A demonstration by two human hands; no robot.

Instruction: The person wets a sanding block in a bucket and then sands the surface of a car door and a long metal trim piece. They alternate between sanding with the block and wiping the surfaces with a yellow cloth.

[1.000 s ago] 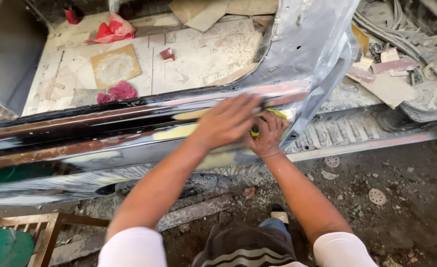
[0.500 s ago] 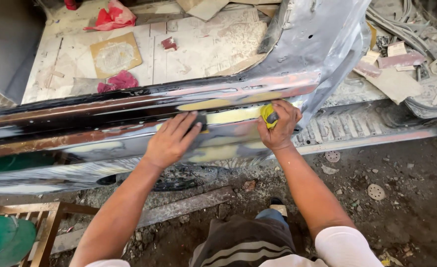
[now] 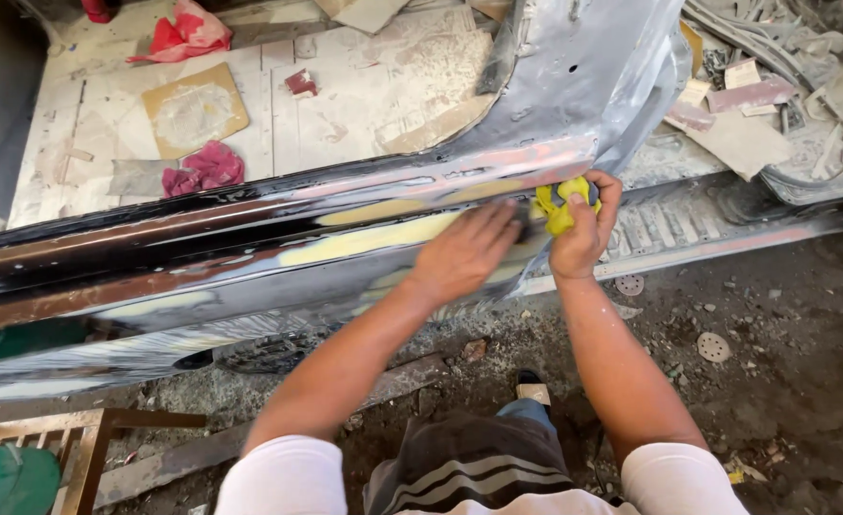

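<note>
A long dark car body panel [image 3: 202,277] with pale yellow filler patches and bare grey metal lies across the view. My left hand [image 3: 464,253] rests flat on the panel over a filler patch, fingers spread slightly. My right hand [image 3: 582,229] is closed around a crumpled yellow cloth [image 3: 560,205] and presses it against the panel's right end, just beside my left hand's fingertips.
Behind the panel lies a dusty white board floor [image 3: 345,86] with red rags [image 3: 187,33], a pink rag [image 3: 202,167] and cardboard scraps. A ribbed metal sill [image 3: 727,224] runs right. Dirt ground [image 3: 774,362] below holds debris and sanding discs. A wooden frame [image 3: 78,439] stands lower left.
My left hand has slid along the panel, left half a second ago and now back right beside the cloth. My right hand has stayed at the panel's right end.
</note>
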